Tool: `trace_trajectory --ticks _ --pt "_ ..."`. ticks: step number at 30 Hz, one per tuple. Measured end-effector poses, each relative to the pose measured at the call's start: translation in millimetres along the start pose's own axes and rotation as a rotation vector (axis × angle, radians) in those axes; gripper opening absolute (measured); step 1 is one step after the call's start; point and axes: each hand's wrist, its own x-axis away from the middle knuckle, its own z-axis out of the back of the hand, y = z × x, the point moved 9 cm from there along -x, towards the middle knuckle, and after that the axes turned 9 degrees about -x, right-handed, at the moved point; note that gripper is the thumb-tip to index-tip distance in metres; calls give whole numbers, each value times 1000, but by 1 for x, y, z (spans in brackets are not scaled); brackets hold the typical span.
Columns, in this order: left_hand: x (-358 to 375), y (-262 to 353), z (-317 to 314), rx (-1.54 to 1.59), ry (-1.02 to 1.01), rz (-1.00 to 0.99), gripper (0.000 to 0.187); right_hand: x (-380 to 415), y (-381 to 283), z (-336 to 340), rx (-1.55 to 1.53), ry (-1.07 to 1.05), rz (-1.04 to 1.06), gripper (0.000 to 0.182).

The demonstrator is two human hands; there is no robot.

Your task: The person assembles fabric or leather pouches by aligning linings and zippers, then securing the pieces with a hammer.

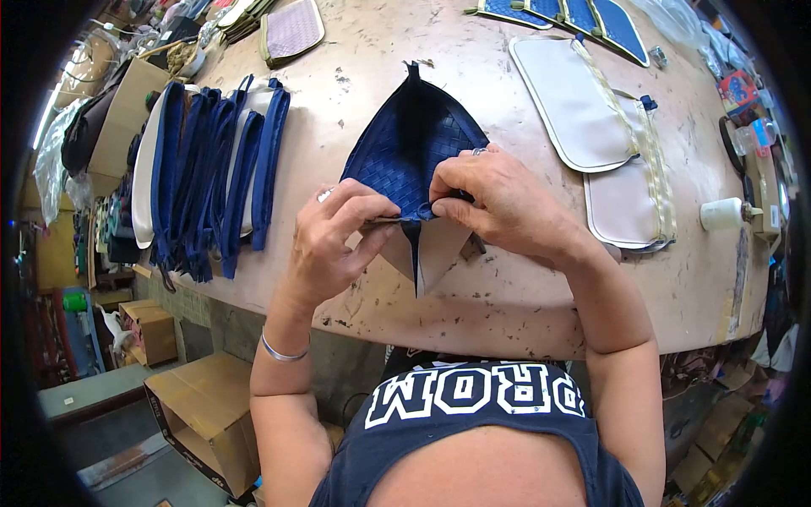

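A blue pouch (389,165) with a woven pattern inside and a pale outer face is spread open in front of me, pointed at its far end. My left hand (342,224) is closed on the left part of its near edge, thumb below and fingers above. Across from it, my right hand (498,194) pinches the same edge just right of the middle, beside a small blue tab. The fingers hide part of the rim there. Below the hands hangs a dark strip at the pouch's near corner.
Several pale pouches with blue zippers (211,173) stand in a row at the left. Flat pale pieces with zippers (570,106) lie at the right, near a white thread spool (721,215). Blue woven pieces (621,29) are at the back of the worktable (338,93). Cardboard boxes (207,393) sit below left.
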Motion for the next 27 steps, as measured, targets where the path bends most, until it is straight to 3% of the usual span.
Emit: trace_trajectory --ticks 8,14,20,27 --pt "13 25 2 -252 158 -272 33 -1 4 -3 -94 -57 -63 12" --pt "13 23 1 -250 157 -275 36 -2 0 -4 44 -51 -11 17" --pt "14 25 0 -259 166 -277 36 -1 2 -8 -25 6 11 16" --pt "7 27 -3 -295 108 -259 31 -4 6 -15 22 -56 -63 17"
